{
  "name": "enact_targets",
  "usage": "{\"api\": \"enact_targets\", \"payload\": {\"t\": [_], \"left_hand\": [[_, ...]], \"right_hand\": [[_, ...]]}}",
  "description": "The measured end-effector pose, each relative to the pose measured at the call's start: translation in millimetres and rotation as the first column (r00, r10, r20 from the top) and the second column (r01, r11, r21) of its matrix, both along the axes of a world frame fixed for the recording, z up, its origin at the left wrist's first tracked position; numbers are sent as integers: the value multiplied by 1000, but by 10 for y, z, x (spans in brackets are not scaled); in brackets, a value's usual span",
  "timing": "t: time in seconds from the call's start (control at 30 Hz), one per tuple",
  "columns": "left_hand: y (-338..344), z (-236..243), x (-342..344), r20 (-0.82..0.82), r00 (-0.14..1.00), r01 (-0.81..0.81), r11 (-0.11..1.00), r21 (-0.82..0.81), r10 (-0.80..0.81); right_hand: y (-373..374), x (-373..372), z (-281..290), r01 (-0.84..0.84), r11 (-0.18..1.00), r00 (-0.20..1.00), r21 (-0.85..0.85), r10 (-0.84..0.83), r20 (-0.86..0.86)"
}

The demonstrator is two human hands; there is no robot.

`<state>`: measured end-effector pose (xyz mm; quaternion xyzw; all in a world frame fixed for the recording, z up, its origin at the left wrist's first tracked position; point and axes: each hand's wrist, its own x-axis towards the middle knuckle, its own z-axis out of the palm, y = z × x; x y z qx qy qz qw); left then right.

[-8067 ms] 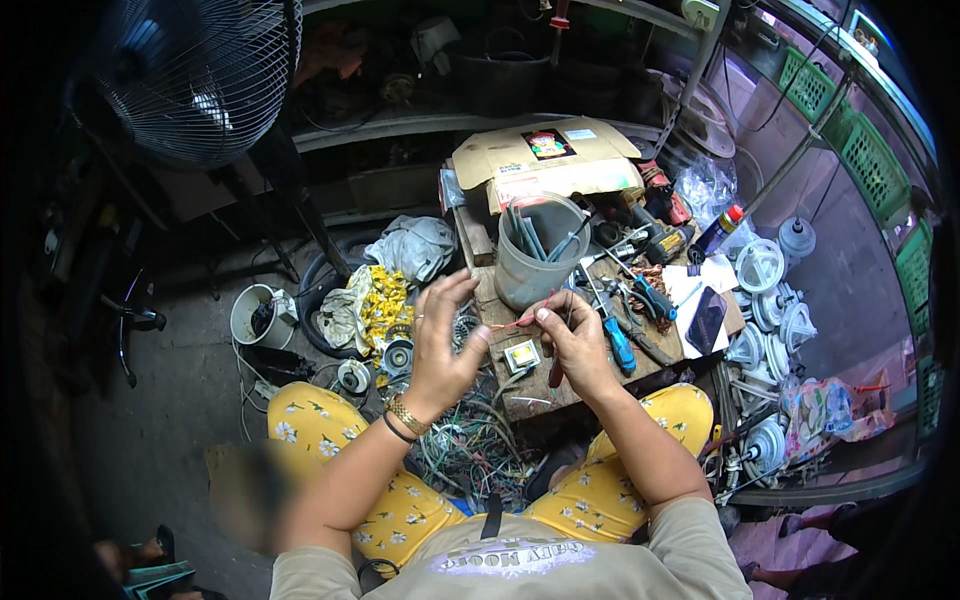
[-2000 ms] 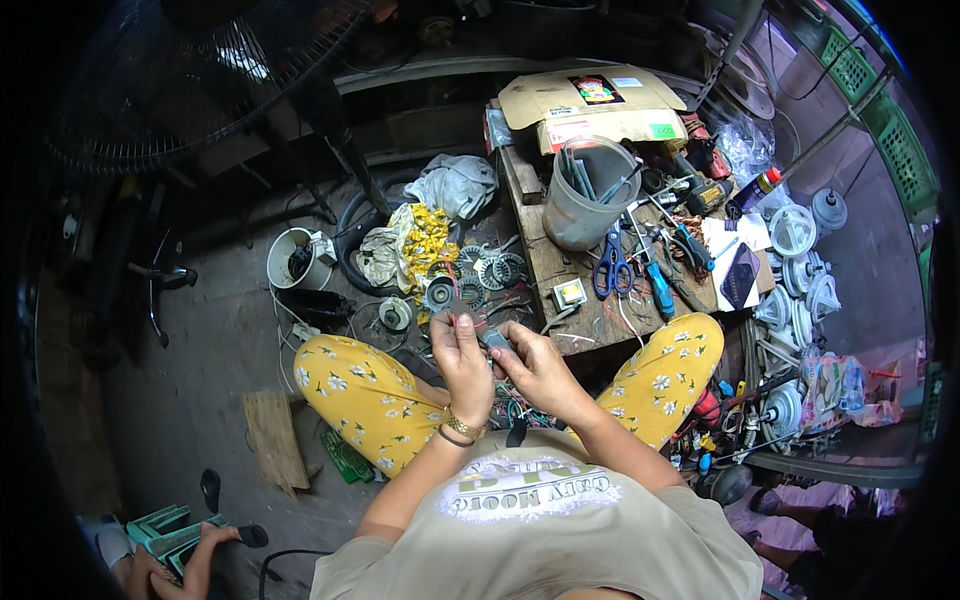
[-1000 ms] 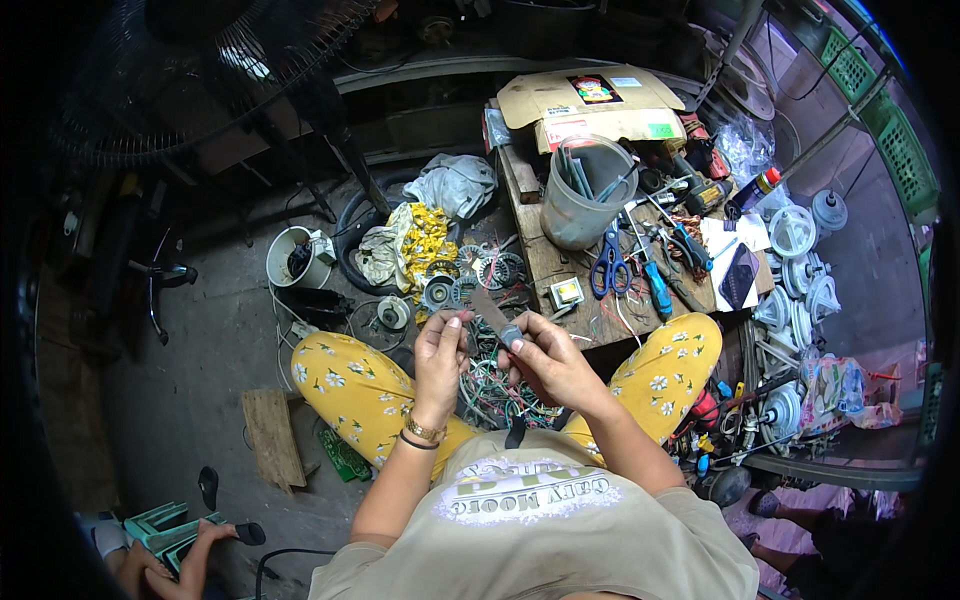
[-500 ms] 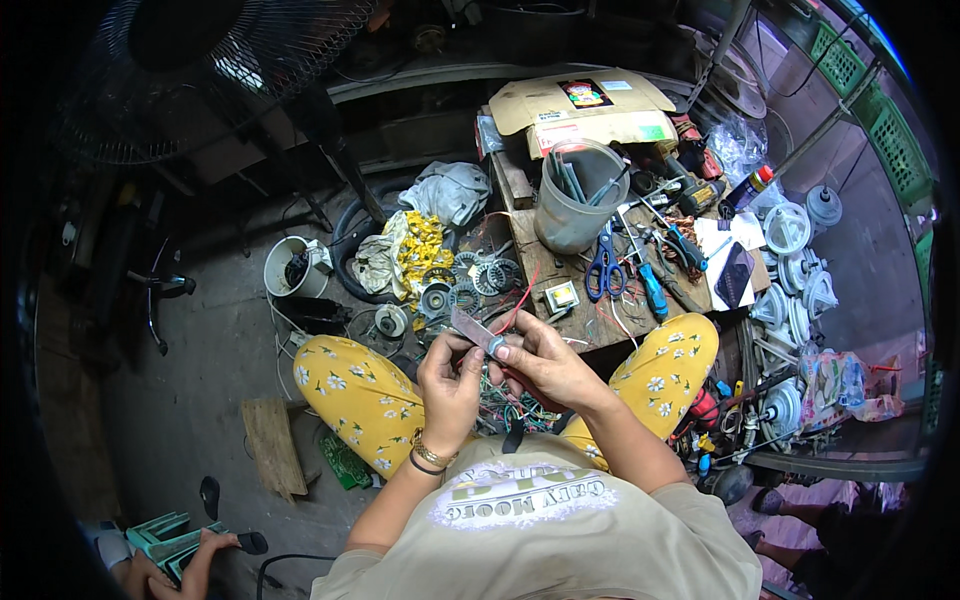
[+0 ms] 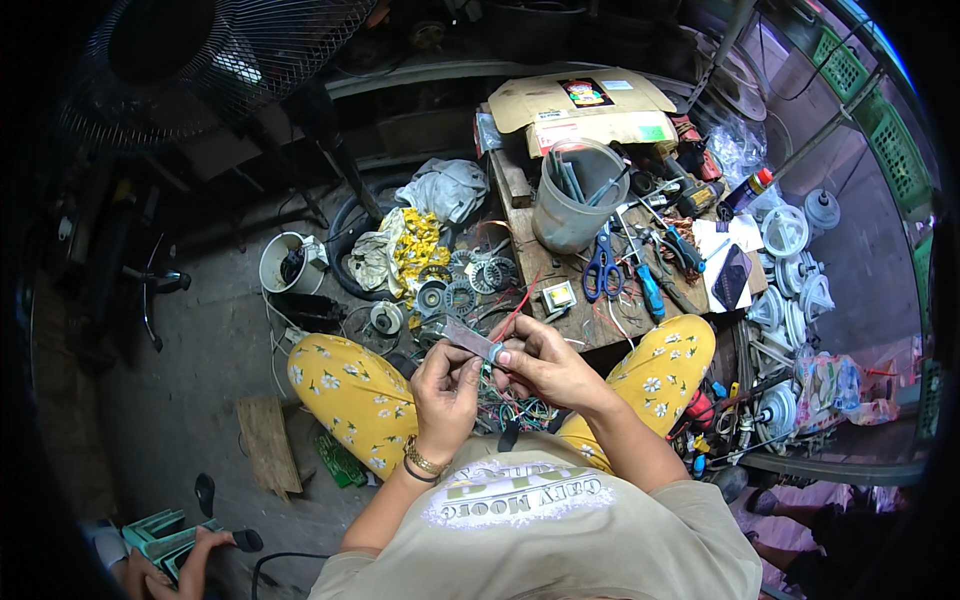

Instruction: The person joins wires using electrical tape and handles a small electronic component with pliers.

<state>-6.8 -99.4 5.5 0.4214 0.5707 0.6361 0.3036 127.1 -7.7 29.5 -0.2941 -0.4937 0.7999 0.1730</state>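
My right hand (image 5: pixel 535 370) grips a flat metal blade (image 5: pixel 462 336) by its blue-wrapped end, above my lap. The blade points up and left, across the fingers of my left hand (image 5: pixel 445 385), which are curled in a pinch beneath it; what they hold is hidden. A red wire (image 5: pixel 520 307) rises from between my hands toward the upper right. A tangle of coloured wires (image 5: pixel 515 405) lies below them, between my knees. Blue-handled scissors (image 5: pixel 604 278) and a small white-and-yellow component (image 5: pixel 557 298) rest on the wooden bench (image 5: pixel 590 325) beyond my right hand.
A plastic bucket (image 5: pixel 568 220), tools (image 5: pixel 683 250) and cardboard (image 5: pixel 555 100) crowd the bench. A fan (image 5: pixel 180 70) stands upper left, a white pail (image 5: pixel 275 260) below it. Plastic parts (image 5: pixel 780 310) pile at right. Another person's leg (image 5: pixel 195 565) shows lower left.
Since the earliest frame my hands have dropped from above the bench into my lap. In the last second my left hand has come under the blade, and the red wire now sticks out upward.
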Motion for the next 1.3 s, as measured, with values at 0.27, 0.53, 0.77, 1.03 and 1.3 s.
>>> {"api": "enact_targets", "payload": {"t": [0.27,0.53,0.77,1.03,1.3], "left_hand": [[-100,21,10,275,959,114,985,-128,-75],[-159,31,1,325,939,176,970,-166,-115],[-171,48,21,286,950,184,965,-188,-125],[-227,23,-4,283,947,220,946,-236,-150],[-213,36,15,333,930,238,947,-217,-157]], "right_hand": [[24,54,0,-34,998,999,-50,34,2],[40,119,-16,-83,994,996,-77,85,29],[43,157,-88,-76,989,997,-127,74,-21],[54,189,-123,-102,984,995,-146,99,-22],[56,201,-168,-74,984,997,-165,74,-5]]}}
